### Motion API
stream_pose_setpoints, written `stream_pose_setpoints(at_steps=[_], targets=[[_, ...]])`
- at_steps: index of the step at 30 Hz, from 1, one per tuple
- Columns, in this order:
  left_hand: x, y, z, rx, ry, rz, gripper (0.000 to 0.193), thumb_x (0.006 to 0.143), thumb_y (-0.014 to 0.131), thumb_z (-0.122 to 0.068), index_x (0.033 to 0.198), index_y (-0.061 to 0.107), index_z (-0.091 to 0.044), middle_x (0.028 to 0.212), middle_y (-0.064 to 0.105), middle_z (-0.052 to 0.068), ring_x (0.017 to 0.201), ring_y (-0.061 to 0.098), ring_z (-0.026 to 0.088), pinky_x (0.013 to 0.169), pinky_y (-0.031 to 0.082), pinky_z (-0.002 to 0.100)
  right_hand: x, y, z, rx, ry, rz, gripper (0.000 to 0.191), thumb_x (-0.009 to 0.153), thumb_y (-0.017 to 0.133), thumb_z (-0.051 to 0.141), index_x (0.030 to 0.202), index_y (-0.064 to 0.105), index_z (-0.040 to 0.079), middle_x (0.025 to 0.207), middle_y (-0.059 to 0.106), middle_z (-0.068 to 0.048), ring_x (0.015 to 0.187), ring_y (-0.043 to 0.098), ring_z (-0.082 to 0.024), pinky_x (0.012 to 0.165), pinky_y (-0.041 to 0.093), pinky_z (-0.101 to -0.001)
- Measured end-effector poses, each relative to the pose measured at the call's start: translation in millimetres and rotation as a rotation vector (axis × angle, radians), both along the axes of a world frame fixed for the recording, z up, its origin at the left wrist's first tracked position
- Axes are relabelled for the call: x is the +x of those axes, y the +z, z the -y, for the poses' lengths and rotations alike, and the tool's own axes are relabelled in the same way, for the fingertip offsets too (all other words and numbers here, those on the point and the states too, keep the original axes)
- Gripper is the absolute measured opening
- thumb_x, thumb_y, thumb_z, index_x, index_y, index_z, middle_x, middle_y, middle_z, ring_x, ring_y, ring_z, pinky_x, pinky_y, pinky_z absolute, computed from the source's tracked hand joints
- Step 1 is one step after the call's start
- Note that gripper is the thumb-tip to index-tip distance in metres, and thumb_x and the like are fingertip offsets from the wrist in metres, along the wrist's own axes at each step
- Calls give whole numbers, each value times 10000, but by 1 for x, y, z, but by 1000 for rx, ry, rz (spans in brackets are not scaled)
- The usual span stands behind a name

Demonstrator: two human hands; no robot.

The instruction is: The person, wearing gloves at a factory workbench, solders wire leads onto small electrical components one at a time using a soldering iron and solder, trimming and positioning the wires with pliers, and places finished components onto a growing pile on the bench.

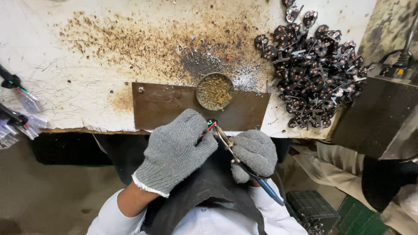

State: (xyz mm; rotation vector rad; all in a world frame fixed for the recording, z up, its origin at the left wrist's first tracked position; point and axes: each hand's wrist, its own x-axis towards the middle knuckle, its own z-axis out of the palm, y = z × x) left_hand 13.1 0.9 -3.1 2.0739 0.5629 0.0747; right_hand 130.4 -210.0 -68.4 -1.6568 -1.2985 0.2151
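I see both hands, left and right, in speckled grey knit gloves, the left cuff edged white. My sleeves are white. The tool has a blue handle, and the wires show red and green. The counter is off-white, spattered with brown rust-like flecks. The plate is dark brown. The heaped parts are black with silvery glints.

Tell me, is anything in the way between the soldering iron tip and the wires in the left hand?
Nothing visible is. The left hand pinches the red and green wires at the bench edge, and the soldering iron in the right hand points straight at them, its tip right beside the wire ends. The round tin sits farther back on the bench.
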Motion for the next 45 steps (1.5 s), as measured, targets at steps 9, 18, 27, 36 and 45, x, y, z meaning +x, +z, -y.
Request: stream_pose_setpoints(at_steps=[9, 18, 27, 36, 45], targets=[[2, 0, -1, -4, 4, -16, 195, 839, 729, -206, 840, 583, -76, 819, 564, 122, 690, 634, 337, 584, 492, 442, -25, 5, 12, -7, -436, -477, 310, 956, 732, 373, 1015, 729, 68, 952, 724, -93, 947, 704, -305, 992, 566, -454], [4, 1, -4, -1, -2, -7, 141, 846, 712, -160, 856, 596, -81, 824, 557, 113, 682, 627, 315, 576, 486, 435, -23, 12, -3, -251, -400, -39, 232, 983, 712, 334, 860, 735, 138, 851, 729, -45, 873, 747, -280, 923, 597, -456], [-3, -6, 2, 13, 8, -3, 156, 855, 728, -169, 844, 593, -91, 814, 553, 111, 688, 631, 317, 572, 483, 439, -5, 15, -6, -146, -55, -29, 398, 915, 705, 448, 902, 724, 50, 860, 740, -131, 766, 740, -326, 752, 590, -429], [3, 1, 0, 45, 38, 39, 155, 841, 726, -184, 866, 611, -83, 823, 576, 112, 700, 648, 318, 579, 501, 437, 2, 17, -8, -117, -95, -32, 350, 935, 697, 408, 933, 734, 59, 855, 728, -125, 810, 752, -332, 775, 610, -432], [0, -2, 5, 42, 42, 34, 157, 851, 730, -185, 885, 615, -85, 842, 588, 112, 715, 650, 322, 594, 505, 435, -7, 17, -1, -81, -196, -185, 335, 941, 707, 402, 970, 717, 68, 916, 722, -118, 891, 724, -333, 869, 586, -450]])
